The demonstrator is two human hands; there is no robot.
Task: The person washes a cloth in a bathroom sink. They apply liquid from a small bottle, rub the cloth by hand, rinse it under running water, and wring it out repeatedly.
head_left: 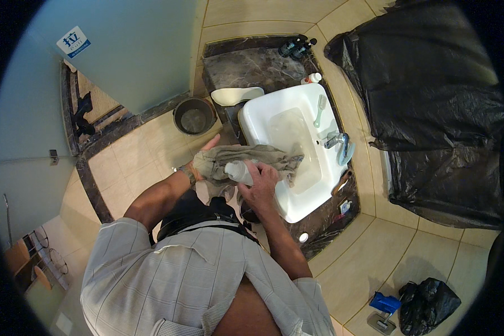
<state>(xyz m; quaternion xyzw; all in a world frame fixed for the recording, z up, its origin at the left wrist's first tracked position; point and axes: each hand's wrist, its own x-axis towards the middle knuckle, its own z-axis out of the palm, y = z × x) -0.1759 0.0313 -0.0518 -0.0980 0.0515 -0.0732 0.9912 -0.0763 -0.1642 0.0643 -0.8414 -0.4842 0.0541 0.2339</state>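
A wet grey-beige cloth hangs from my left hand across to the sink's near edge, its far end drooping into the basin. My left thumb sticks out past the cloth, while the other fingers are mostly hidden under it. My right hand is closed around a whitish plastic bottle, tilted with its end over the cloth near my left hand. The white sink holds cloudy water.
On the sink's rim are a pale green brush and a chrome faucet. Dark pump bottles and a white bottle stand on the marble counter. A dark bucket sits on the floor at left. Black plastic sheeting covers the right wall.
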